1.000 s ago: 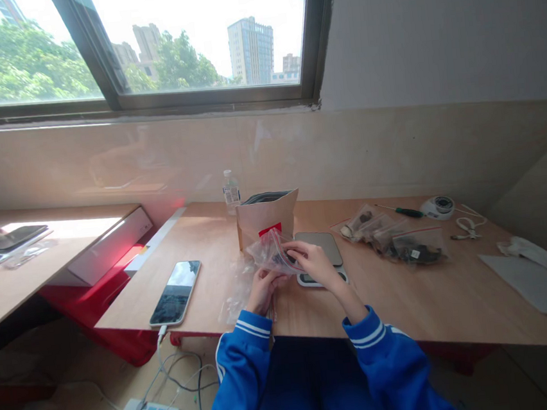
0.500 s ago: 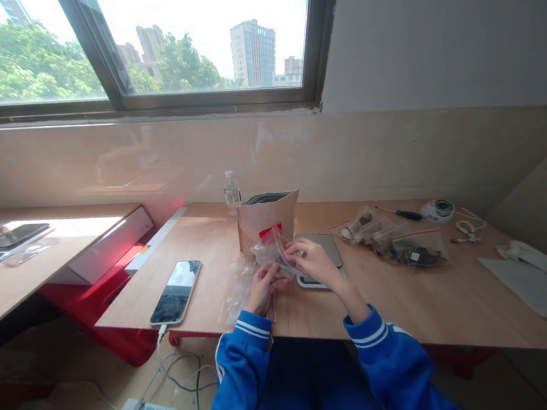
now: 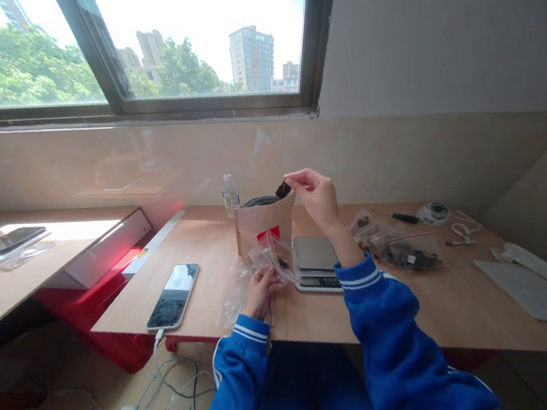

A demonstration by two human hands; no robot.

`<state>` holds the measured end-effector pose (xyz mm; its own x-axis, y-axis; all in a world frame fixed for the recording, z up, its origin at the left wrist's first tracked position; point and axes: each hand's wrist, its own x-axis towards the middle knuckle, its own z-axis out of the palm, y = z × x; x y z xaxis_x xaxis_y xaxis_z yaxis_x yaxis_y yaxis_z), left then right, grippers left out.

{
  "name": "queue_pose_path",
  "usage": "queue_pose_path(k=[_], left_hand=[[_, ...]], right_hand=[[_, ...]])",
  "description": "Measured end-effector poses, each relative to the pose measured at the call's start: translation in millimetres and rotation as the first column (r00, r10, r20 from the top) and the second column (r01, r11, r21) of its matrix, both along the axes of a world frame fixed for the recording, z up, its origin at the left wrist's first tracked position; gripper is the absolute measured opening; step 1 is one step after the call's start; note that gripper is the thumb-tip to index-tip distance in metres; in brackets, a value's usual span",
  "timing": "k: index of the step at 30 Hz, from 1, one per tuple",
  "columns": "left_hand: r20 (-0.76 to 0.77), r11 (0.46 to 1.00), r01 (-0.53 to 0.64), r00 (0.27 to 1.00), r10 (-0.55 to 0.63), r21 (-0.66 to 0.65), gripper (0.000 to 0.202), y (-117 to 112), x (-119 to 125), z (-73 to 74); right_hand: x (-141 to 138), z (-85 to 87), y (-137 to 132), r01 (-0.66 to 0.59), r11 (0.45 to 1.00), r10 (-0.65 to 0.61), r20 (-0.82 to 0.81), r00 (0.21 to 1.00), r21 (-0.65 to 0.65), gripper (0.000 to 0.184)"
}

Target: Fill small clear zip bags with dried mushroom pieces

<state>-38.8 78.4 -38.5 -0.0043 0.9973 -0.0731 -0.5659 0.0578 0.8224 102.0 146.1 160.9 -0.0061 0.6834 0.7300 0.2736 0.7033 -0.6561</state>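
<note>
My left hand (image 3: 263, 288) grips a clear zip bag (image 3: 278, 256) in front of the paper pouch, and a small dark piece shows inside the bag. My right hand (image 3: 315, 196) is raised at the pouch's right rim, pinching a dark brown dried piece (image 3: 282, 190) between thumb and fingertips. The brown paper pouch (image 3: 256, 223) stands upright with its top open and a red patch on its front; its contents are hidden. Just right of the zip bag lies a kitchen scale (image 3: 316, 256), partly covered by my right forearm.
Several filled zip bags (image 3: 412, 253) lie to the right, near a green-handled screwdriver (image 3: 404, 217) and a white dome camera (image 3: 433, 213). A phone (image 3: 173, 297) charges on the left. A water bottle (image 3: 230, 196) stands behind the pouch. Loose empty plastic bags (image 3: 234, 296) lie beside my left hand.
My right hand has gone from the zip bag's mouth up to the pouch's rim, now with a dark piece in its fingers. My left hand still holds the bag.
</note>
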Motion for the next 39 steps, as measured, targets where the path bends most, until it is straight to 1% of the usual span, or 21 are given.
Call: queue_pose_path(k=[2,4,6,9,11,13,14,17,20,23,25,26,28,30,32,34,36,39], left_hand=[[0.003,1.000,-0.003,1.000,0.004,-0.005,0.038,0,0,-0.5],[0.006,1.000,-0.007,1.000,0.007,-0.007,0.037,1,0,-0.9],[0.006,1.000,-0.006,1.000,0.006,-0.007,0.036,1,0,-0.9],[0.003,1.000,-0.001,1.000,0.001,-0.008,0.036,1,0,-0.7],[0.004,1.000,0.000,1.000,0.000,-0.008,0.037,1,0,-0.6],[0.008,1.000,0.004,1.000,-0.004,-0.009,0.037,0,0,-0.3],[0.010,1.000,0.006,1.000,-0.006,-0.010,0.037,0,0,-0.2],[0.018,1.000,0.001,1.000,-0.001,-0.014,0.037,-1,0,0.5],[0.028,1.000,-0.002,1.000,0.003,-0.015,0.037,-1,-1,1.3],[0.035,1.000,-0.006,0.999,0.006,-0.010,0.036,-2,-1,2.1],[0.036,1.000,-0.008,0.999,0.008,-0.002,0.036,-2,-1,2.6],[0.036,1.000,-0.009,0.999,0.009,0.003,0.035,-2,-1,2.9],[0.038,1.000,-0.009,0.999,0.008,0.015,0.036,-3,-1,3.8],[0.040,1.000,-0.009,0.999,0.008,0.029,0.038,-3,0,5.1],[0.042,0.999,-0.009,0.999,0.008,0.043,0.040,-3,1,6.4],[0.037,0.998,-0.007,0.999,0.005,0.062,0.042,-3,2,7.1],[0.016,0.997,-0.014,1.000,0.013,0.081,0.041,-3,3,6.9],[-0.034,0.994,-0.052,0.998,0.056,0.099,0.041,-2,2,4.9]], right_hand=[[-7,10.1,16,-0.007,0.999,0.008,-0.021,1.000,0.049,0.021],[-14,11.3,27,-0.012,0.997,0.012,0.009,1.000,0.074,0.023],[-20,5.9,34,-0.008,0.996,0.002,0.070,0.998,0.088,0.022],[-23,-6.8,35,0.003,0.997,-0.018,0.201,0.980,0.073,0.020],[-22,-14.1,32,-0.019,0.998,0.001,0.314,0.949,0.054,0.019],[-19,-20.0,26,-0.035,0.998,0.009,0.379,0.925,0.061,0.020],[-16,-22.8,22,-0.028,0.997,-0.003,0.375,0.927,0.077,0.023],[-7,-32.4,6,0.040,0.992,-0.072,0.287,0.955,0.116,0.029],[0,-45.8,-13,0.056,0.994,-0.078,0.237,0.968,0.097,0.029],[4,-61.7,-30,0.034,0.999,-0.035,0.197,0.980,0.009,0.027],[6,-72.9,-41,0.000,0.993,0.026,0.219,0.975,-0.115,0.025],[6,-78.5,-46,-0.026,0.981,0.076,0.253,0.965,-0.193,0.025],[7,-89.4,-54,-0.081,0.935,0.203,0.334,0.921,-0.345,0.024],[7,-99.1,-58,-0.097,0.894,0.284,0.386,0.878,-0.438,0.025],[6,-106.6,-58,-0.096,0.877,0.304,0.389,0.870,-0.471,0.026],[3,-111.2,-56,-0.115,0.868,0.314,0.356,0.880,-0.483,0.026],[-1,-113.4,-54,-0.147,0.862,0.337,0.330,0.882,-0.486,0.027],[-7,-114.4,-53,-0.175,0.851,0.366,0.322,0.873,-0.495,0.027]])
